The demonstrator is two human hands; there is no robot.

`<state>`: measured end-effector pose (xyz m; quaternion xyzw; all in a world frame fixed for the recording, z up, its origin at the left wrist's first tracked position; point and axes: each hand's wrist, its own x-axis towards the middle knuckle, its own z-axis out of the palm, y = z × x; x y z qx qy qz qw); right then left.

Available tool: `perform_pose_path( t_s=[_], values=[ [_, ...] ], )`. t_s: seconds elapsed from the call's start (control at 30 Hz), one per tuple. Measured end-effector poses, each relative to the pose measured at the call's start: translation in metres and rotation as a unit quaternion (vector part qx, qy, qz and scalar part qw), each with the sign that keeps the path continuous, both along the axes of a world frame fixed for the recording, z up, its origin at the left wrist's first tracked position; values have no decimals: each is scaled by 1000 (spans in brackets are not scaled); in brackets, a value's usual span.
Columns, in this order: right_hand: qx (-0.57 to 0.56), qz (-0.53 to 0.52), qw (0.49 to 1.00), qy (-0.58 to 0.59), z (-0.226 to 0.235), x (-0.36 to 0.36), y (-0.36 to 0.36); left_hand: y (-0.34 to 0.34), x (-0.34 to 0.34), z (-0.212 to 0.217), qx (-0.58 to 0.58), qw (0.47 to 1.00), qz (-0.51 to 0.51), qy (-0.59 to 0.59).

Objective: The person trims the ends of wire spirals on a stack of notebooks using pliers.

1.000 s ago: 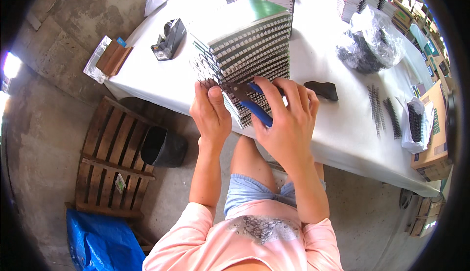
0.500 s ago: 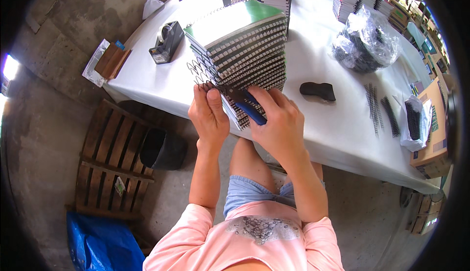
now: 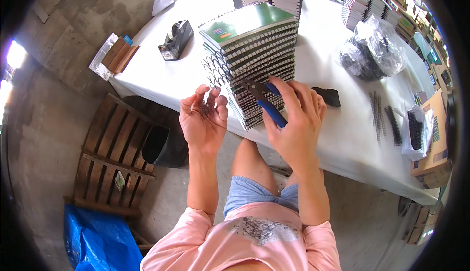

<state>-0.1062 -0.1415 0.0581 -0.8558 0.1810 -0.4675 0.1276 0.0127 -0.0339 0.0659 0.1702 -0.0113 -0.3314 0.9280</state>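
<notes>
Two hands work at the tall stack of green-covered spiral-bound notebooks (image 3: 254, 60) on the desk: the right hand (image 3: 293, 119), its grip clamped on blue-handled pliers (image 3: 264, 102), trims wire ends; the cupped left hand (image 3: 203, 117) holds dark clippings (image 3: 204, 108). The next cut likely needs the jaws re-seated.

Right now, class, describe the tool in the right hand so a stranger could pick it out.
On the white table, find the stack of spiral notebooks. At its near edge, the right hand holds pliers, the only thing there with blue handles.
</notes>
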Motion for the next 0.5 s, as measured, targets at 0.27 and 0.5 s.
perform_pose_path(
  t_s=[0.27, 0.5],
  values=[
    [-21, 3, 1000, 21, 4, 11, 5, 0, 8, -11, 243, 836, 205, -448],
    [-10, 16, 1000, 13, 0, 16, 4, -20, 4, -7, 376, 624, 368, -578]
  ],
)
